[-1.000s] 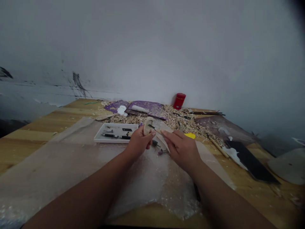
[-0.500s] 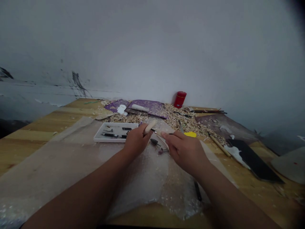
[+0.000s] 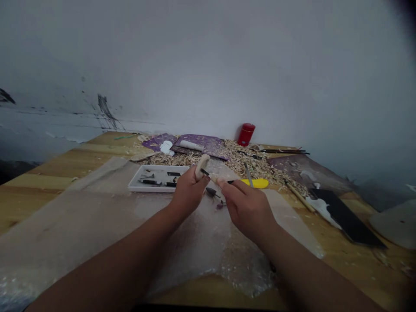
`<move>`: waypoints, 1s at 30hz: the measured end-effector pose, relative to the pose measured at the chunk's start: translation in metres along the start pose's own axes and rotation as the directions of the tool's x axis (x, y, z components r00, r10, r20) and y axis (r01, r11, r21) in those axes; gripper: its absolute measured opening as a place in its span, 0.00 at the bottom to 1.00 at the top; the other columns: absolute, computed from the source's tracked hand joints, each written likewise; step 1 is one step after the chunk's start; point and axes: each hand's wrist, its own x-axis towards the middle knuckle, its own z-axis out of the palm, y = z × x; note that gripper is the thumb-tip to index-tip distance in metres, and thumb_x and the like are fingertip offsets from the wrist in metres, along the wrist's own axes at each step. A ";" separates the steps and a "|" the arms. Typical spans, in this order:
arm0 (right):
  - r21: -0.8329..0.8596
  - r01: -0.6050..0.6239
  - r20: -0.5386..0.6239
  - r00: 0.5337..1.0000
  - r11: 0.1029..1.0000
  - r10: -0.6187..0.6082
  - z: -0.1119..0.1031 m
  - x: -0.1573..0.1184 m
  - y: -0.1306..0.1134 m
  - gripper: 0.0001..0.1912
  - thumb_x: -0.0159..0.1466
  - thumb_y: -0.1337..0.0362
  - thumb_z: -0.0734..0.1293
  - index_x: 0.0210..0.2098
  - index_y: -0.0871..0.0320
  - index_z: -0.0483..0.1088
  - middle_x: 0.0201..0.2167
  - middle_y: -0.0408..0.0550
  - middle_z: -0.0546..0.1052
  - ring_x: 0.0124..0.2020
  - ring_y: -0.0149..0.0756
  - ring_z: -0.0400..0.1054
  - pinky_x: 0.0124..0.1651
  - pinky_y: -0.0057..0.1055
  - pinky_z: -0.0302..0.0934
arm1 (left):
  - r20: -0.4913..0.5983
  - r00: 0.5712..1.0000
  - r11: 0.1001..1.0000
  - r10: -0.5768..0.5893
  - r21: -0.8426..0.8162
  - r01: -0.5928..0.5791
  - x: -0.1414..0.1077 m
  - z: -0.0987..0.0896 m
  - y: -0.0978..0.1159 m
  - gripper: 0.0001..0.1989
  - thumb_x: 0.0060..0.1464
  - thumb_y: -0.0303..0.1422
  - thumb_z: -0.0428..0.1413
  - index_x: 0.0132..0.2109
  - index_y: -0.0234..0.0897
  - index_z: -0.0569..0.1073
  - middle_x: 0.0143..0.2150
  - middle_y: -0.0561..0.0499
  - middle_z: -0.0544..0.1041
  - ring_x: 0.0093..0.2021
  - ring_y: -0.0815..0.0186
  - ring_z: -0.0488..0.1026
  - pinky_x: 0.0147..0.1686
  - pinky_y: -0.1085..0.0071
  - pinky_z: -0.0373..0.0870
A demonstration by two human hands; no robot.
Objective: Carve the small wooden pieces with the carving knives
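My left hand [image 3: 187, 189] is wrapped round a pale carved wooden piece [image 3: 202, 166], whose curved end stands up above my fingers. My right hand [image 3: 247, 207] is closed on a small carving knife [image 3: 206, 172] with a pale handle, its dark tip against the wooden piece. Under and between the hands, a dark pointed grinding bit [image 3: 212, 192] and a small purplish bit [image 3: 220, 205] lie on the bubble wrap [image 3: 191, 242]. Just past my right hand lies a yellow-handled tool [image 3: 256, 183].
A white tray [image 3: 134, 187] with pens and small parts sits left of my hands. Wood shavings [image 3: 256, 167], purple sheets [image 3: 211, 145] and a red can [image 3: 246, 134] lie or stand toward the wall. At right are a wooden stick [image 3: 300, 196] and a black slab [image 3: 347, 216].
The wooden piece has turned more upright in my left hand. My right hand has shifted slightly left and down, showing more of the yellow-handled tool.
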 end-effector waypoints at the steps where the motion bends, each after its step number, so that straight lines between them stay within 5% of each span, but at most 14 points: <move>1: 0.016 -0.002 -0.008 1.000 1.000 0.002 0.002 0.000 0.001 0.17 0.61 0.69 0.57 0.50 0.59 0.65 0.27 0.47 0.70 0.27 0.32 0.64 0.27 0.27 0.56 | 0.013 0.999 0.996 -0.032 -0.078 0.033 -0.001 0.001 0.002 0.06 0.46 0.34 0.52 0.29 0.36 0.64 0.22 0.57 0.63 0.23 0.73 0.58 0.23 0.76 0.54; 7: 0.231 -0.053 -0.100 0.992 0.972 0.078 0.013 0.001 0.012 0.17 0.62 0.69 0.57 0.50 0.60 0.65 0.34 0.51 0.72 0.34 0.33 0.66 0.36 0.28 0.62 | 0.316 0.923 0.755 -0.221 -0.544 0.366 -0.005 0.004 0.010 0.10 0.45 0.35 0.54 0.30 0.39 0.58 0.14 0.63 0.53 0.13 0.77 0.45 0.14 0.79 0.43; 11: 0.297 -0.048 -0.144 0.985 0.954 0.094 0.010 0.003 0.017 0.16 0.62 0.69 0.58 0.49 0.58 0.65 0.37 0.51 0.72 0.38 0.33 0.66 0.41 0.31 0.62 | 0.348 0.918 0.723 -0.188 -0.584 0.369 -0.001 0.003 0.008 0.10 0.46 0.35 0.53 0.31 0.38 0.58 0.14 0.62 0.56 0.12 0.78 0.48 0.13 0.79 0.44; 18: 0.238 -0.042 -0.067 0.996 0.970 0.059 -0.001 0.004 0.020 0.15 0.62 0.66 0.58 0.46 0.58 0.69 0.32 0.49 0.73 0.34 0.33 0.67 0.36 0.30 0.62 | 0.176 0.980 0.902 -0.098 -0.400 0.162 0.007 0.000 -0.005 0.07 0.47 0.33 0.53 0.31 0.37 0.62 0.15 0.61 0.57 0.15 0.76 0.53 0.16 0.78 0.50; 24: 0.163 -0.074 0.028 0.997 0.984 0.071 -0.001 0.004 0.021 0.18 0.62 0.66 0.57 0.51 0.53 0.65 0.27 0.45 0.71 0.27 0.30 0.65 0.31 0.25 0.59 | 0.135 0.990 0.976 -0.027 -0.209 0.055 0.008 0.001 -0.012 0.06 0.49 0.35 0.50 0.33 0.37 0.63 0.19 0.59 0.61 0.19 0.74 0.56 0.20 0.77 0.54; 30: 0.079 -0.042 0.079 0.996 0.996 0.036 -0.005 0.004 0.022 0.18 0.62 0.66 0.56 0.50 0.51 0.66 0.25 0.44 0.70 0.24 0.29 0.63 0.27 0.24 0.55 | 0.089 0.992 0.978 0.087 0.181 -0.102 0.008 -0.003 -0.010 0.06 0.49 0.36 0.49 0.33 0.38 0.65 0.23 0.56 0.64 0.24 0.71 0.59 0.25 0.75 0.54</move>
